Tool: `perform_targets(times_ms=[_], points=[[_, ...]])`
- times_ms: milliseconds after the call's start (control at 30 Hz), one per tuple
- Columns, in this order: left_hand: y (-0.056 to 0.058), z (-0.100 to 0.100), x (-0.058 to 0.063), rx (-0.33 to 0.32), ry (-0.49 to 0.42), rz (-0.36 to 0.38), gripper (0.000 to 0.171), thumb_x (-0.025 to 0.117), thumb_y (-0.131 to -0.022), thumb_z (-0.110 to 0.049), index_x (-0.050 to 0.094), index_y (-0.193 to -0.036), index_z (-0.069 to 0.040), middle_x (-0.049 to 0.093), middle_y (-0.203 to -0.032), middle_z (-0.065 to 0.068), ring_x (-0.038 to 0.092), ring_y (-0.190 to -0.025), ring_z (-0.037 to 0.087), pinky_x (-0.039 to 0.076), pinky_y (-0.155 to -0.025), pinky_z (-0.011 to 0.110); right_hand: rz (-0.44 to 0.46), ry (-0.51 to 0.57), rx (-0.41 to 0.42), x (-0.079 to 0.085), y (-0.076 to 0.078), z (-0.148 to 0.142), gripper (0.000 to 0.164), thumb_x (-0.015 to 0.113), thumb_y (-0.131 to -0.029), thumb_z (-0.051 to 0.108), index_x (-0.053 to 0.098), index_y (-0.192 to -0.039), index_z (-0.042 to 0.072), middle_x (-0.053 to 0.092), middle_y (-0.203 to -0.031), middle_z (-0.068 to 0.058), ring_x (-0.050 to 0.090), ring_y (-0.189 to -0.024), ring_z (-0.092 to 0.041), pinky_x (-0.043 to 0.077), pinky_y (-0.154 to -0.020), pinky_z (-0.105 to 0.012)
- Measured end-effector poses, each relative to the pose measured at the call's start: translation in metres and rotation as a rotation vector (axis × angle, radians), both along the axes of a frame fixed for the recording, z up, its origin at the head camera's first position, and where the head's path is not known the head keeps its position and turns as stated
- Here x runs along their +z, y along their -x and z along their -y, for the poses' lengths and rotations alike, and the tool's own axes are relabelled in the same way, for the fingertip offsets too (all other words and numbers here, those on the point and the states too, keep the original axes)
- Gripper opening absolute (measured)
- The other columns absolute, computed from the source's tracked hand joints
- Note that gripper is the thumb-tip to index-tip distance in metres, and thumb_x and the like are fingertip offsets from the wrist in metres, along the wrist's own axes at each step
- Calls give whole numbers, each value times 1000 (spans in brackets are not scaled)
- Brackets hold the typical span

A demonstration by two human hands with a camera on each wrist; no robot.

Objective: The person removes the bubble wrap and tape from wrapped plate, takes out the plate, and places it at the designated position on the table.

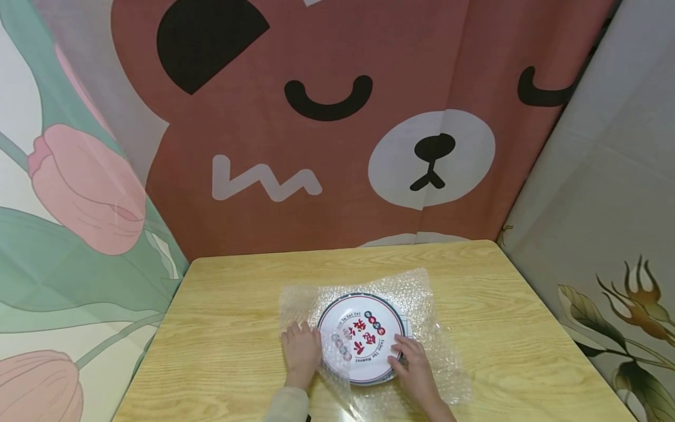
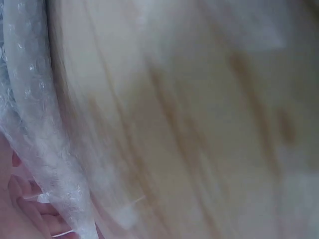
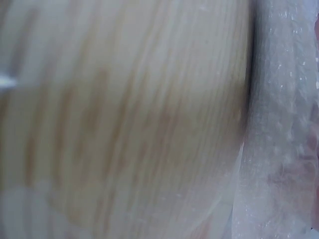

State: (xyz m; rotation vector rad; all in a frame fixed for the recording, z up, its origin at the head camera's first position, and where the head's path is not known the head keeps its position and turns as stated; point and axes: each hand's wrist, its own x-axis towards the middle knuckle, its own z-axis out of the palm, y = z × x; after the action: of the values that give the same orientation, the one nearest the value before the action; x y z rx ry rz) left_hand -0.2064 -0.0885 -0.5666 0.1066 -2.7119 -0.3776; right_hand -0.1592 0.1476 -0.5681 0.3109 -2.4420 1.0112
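Observation:
A round white plate (image 1: 362, 337) with a dark green rim, red characters and small coloured circles lies face up on clear bubble wrap (image 1: 443, 357). More rim edges show beneath it at the lower right. A thin flap of wrap veils the plate's lower left. My left hand (image 1: 302, 351) holds the wrap beside the plate's left rim; in the left wrist view its curled fingers (image 2: 42, 214) lie against the bubble wrap (image 2: 45, 134). My right hand (image 1: 413, 366) touches the plate's right side with thumb and fingertips spread. The right wrist view has bubble wrap (image 3: 279, 124) along its right edge.
The light wooden table (image 1: 227, 340) runs out on both sides of the wrap. Behind it hangs a curtain (image 1: 337, 223) with a large bear face. Flowered curtains (image 1: 89, 187) close in at left and right.

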Motion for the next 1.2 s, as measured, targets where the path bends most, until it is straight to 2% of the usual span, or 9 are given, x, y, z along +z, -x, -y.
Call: perform_targets(times_ms=[167,267,467,700,833,1000,1133,1200], points=[[1,2,-2,0,-60,65,39,46,-87,-25,55,-101,11,54,-99,29,50,-93,41,35,-85,50,-26,-3,4,-1,0,0,24,75,-62,1,63,-82,4,60,-104,-13,50,-100,-30,35,-87,-38],[2,5,-2,-14,-64,84,39,45,-88,-25,55,-103,10,54,-98,29,50,-91,42,37,-82,50,-24,-4,3,-1,0,0,24,75,-62,1,63,-82,4,60,-105,-13,50,-100,-30,35,-87,-38],[5,11,2,-45,-31,144,31,43,-87,-25,56,-84,4,52,-84,22,48,-83,36,37,-71,47,13,-4,-1,0,-1,-1,23,74,-63,1,63,-84,4,60,-106,-12,49,-102,-30,35,-89,-41],[5,12,3,-55,-24,173,33,41,-88,-27,55,-80,2,52,-84,21,48,-83,36,37,-71,46,35,-10,-9,0,0,-1,22,74,-65,2,63,-84,4,60,-106,-12,49,-102,-29,36,-89,-40],[7,12,-2,-50,-20,135,34,42,-88,-27,55,-78,2,52,-85,22,49,-82,36,37,-71,47,12,-13,-7,-1,1,0,23,74,-64,2,63,-83,5,60,-105,-11,50,-101,-29,36,-88,-39],[6,10,-5,-46,-13,45,32,46,-86,-27,57,-78,3,52,-83,21,49,-81,35,38,-69,46,-24,-12,-1,-2,1,0,23,75,-63,2,63,-82,4,60,-104,-12,50,-99,-29,36,-87,-38],[6,8,-1,-67,37,-73,27,56,-80,-24,58,-83,3,52,-87,18,47,-84,33,39,-67,43,-18,-15,-4,-1,0,0,23,75,-63,1,62,-82,4,60,-104,-12,50,-99,-30,36,-87,-39],[6,6,2,-95,83,-133,22,59,-76,-20,56,-81,2,50,-82,16,46,-79,31,39,-63,40,0,-9,-7,-1,0,0,23,75,-63,1,62,-82,4,60,-105,-12,50,-100,-29,36,-87,-39]])
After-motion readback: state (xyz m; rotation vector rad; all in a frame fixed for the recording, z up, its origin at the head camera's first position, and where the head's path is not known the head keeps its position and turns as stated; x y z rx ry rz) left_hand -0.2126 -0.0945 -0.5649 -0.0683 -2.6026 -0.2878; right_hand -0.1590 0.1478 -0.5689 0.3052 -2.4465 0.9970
